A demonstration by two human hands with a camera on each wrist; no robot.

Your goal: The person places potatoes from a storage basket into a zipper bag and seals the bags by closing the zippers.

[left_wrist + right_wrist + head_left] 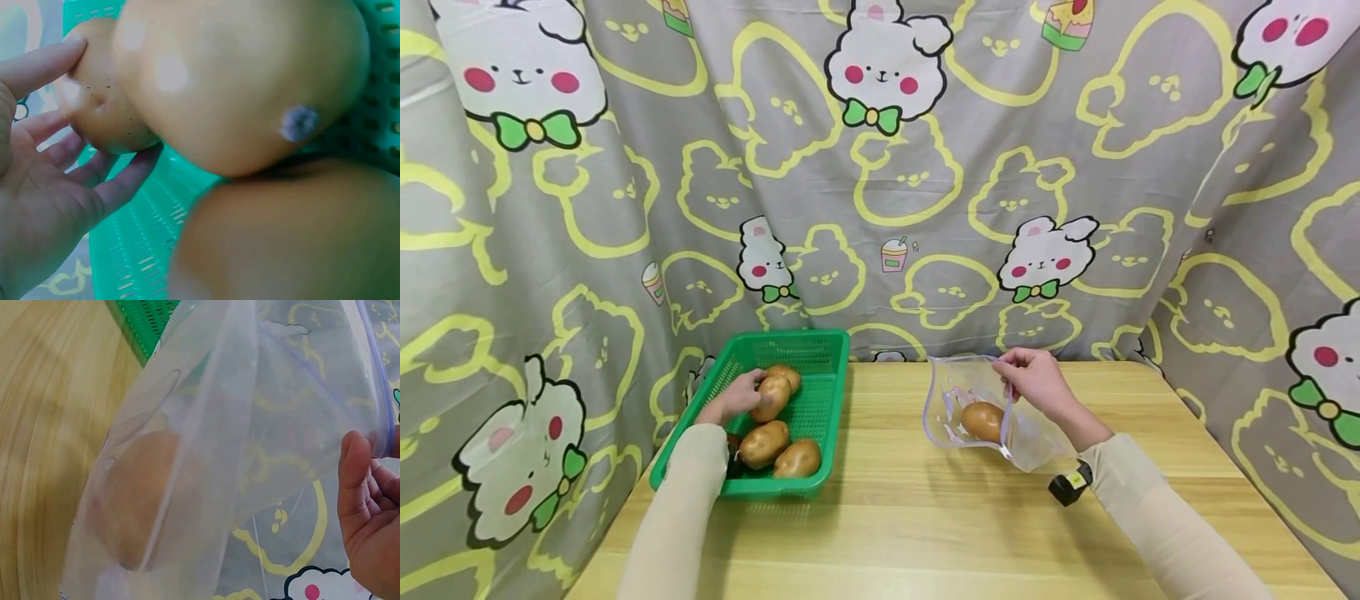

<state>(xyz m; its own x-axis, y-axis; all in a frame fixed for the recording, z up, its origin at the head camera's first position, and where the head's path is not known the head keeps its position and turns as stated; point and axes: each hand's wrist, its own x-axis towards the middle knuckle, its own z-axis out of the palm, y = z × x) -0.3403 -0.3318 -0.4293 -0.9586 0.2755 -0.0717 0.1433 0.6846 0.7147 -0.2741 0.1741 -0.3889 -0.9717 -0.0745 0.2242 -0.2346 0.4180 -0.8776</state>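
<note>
Our left hand [47, 187] grips a brown oval potato [103, 100]; the clear plastic bag [1037, 442] our right hand [1039, 383] pinches one-sidedly may sag.

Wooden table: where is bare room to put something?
The wooden table is bare between the green basket and the clear zip bag, between both sleeves, and right of the right sleeve. Crowded: the basket's left and near parts, with potatoes and the left hand; around the bag and right hand.
</note>
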